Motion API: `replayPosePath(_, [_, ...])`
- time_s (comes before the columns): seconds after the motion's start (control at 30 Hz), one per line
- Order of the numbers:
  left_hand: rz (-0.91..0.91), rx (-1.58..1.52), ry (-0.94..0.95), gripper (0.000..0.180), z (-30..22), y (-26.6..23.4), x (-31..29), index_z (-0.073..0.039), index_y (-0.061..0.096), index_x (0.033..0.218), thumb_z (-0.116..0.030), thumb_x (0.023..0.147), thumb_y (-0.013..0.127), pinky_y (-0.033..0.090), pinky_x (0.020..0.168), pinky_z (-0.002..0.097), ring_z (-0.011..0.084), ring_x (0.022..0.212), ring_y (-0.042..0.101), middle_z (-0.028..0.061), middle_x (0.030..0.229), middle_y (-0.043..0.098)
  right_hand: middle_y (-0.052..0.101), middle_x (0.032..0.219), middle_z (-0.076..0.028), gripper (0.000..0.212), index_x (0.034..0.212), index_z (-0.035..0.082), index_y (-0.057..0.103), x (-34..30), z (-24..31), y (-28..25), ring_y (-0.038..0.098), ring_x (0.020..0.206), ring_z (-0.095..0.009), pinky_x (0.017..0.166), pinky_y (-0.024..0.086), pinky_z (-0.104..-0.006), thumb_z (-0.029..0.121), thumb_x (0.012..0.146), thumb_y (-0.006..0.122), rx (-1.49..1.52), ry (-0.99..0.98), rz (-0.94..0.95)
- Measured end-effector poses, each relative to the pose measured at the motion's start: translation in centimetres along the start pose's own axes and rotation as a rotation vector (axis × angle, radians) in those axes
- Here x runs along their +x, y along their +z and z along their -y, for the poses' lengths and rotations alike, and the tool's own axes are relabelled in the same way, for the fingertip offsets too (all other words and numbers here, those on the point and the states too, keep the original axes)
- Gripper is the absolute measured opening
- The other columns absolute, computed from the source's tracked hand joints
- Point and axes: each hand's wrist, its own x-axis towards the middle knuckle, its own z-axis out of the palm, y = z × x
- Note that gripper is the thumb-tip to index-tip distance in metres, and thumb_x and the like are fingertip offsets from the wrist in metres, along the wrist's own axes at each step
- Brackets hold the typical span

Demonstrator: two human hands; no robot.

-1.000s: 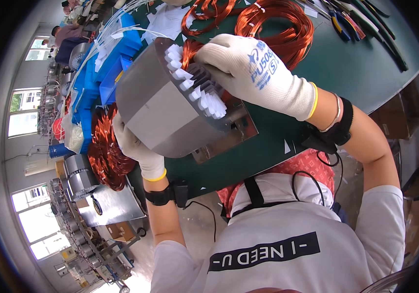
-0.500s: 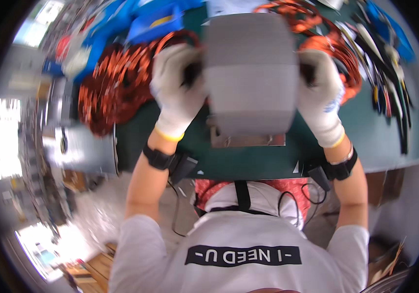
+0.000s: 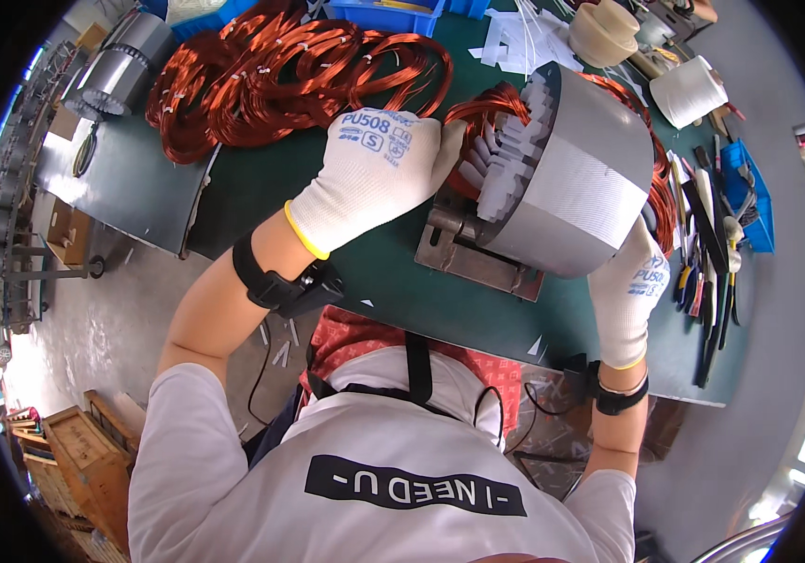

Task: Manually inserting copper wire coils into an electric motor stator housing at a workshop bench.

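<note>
A grey metal motor stator (image 3: 590,174), a thick cylinder, rests tilted on a rusty steel stand (image 3: 482,255). White slot insulation (image 3: 513,164) lines its left-facing opening, and a copper wire coil (image 3: 491,105) comes out there. My left hand (image 3: 379,169), in a white knit glove, is at this opening with its fingers curled round the coil; the fingertips are partly hidden. Low on the stator's right side is my right hand (image 3: 628,296), gloved too. Its fingers pass behind the stator and are out of sight.
Bundles of copper coils (image 3: 261,80) lie at the back left of the green table (image 3: 393,296). A second stator (image 3: 121,66) stands at far left. White cord spool (image 3: 689,91), hand tools (image 3: 703,253) and a blue bin (image 3: 747,192) are on the right.
The stator has turned so its left opening now shows. My left hand is at that opening, and my right hand is lower on the other side. The whole view has swung.
</note>
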Motion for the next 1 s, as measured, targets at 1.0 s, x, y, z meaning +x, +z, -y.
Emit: replayPosePath(1.0, [-0.14,-1.263,-0.654,0.059,-1.1,8.5,7.2,0.005,0.065,0.086,-0.045,0.102,0.037,0.046,0.069,0.0278,0.0123,0.067,0.056,0.0054,0.073,0.064,0.056,0.075,-0.001,0.038,0.086,0.002,0.058,7.3,0.0,9.1,0.05,0.072,-0.011,0.069,0.042,-0.0291,0.029,0.102,0.038,1.65,0.565,0.001])
